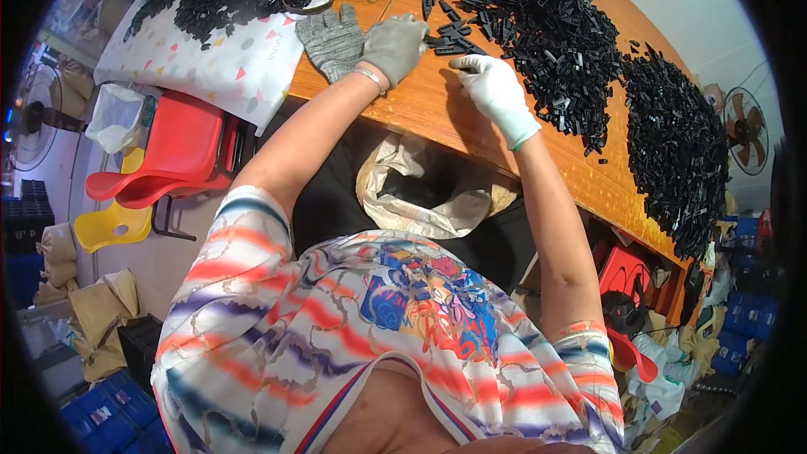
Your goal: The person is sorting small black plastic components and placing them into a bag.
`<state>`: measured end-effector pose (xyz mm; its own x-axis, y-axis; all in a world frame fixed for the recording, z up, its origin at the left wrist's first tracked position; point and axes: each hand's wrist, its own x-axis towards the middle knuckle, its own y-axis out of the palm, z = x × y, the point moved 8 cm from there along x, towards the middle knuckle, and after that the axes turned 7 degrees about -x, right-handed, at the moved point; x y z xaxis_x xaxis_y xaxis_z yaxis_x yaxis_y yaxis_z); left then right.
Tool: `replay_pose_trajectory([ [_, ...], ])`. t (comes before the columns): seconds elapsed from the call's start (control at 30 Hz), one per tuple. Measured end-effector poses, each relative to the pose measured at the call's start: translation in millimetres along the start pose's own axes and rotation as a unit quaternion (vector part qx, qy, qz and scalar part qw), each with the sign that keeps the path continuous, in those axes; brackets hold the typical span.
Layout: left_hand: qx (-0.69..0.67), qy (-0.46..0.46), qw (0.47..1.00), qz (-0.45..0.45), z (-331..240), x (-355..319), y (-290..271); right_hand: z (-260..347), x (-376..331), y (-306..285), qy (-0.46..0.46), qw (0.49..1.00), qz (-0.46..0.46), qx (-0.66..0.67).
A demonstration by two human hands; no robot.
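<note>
Curling near black pieces (455, 37), the hands (395, 49) (496, 91), any grip unclear, are beyond an open pale sack (418, 222), dark inside.

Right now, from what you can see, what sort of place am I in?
Probably a small workshop or packing room. Heaps of small black clip-like parts cover much of the wooden table, an open white sack sits below its edge, and blue plastic boxes stand on the floor.
</note>
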<state>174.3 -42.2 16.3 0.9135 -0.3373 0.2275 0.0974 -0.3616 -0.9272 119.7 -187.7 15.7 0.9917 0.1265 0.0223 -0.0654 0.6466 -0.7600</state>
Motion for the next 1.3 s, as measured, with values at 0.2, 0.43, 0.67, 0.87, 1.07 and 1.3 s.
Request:
replay_pose_trajectory([
  [0.2,-0.543,-0.134,0.827,0.051,22.1,-18.8,13.5,-1.1,-14.7,-13.6,0.053,0.958,0.041,0.277],
  [0.43,-0.871,-0.131,0.455,0.135,-14.1,-55.7,22.1,14.1,-27.6,-17.7,0.006,0.943,0.015,0.333],
  [0.67,-0.88,-0.145,0.437,0.116,-24.8,-66.4,31.7,45.7,-36.5,-15.3,-0.009,0.924,0.056,0.379],
  [0.87,-0.883,-0.11,0.441,0.116,-27.6,-71.8,30.3,44.4,-35.3,-14.3,0.028,0.925,0.042,0.377],
  [1.07,-0.883,-0.115,0.442,0.108,-37.7,-77.9,21.9,28.9,-33.0,-20.3,-0.014,0.941,-0.082,0.327],
  [1.3,-0.855,-0.109,0.497,0.101,-44.6,-84.0,15.7,39.1,-35.6,-29.2,0.025,0.949,-0.109,0.295],
])
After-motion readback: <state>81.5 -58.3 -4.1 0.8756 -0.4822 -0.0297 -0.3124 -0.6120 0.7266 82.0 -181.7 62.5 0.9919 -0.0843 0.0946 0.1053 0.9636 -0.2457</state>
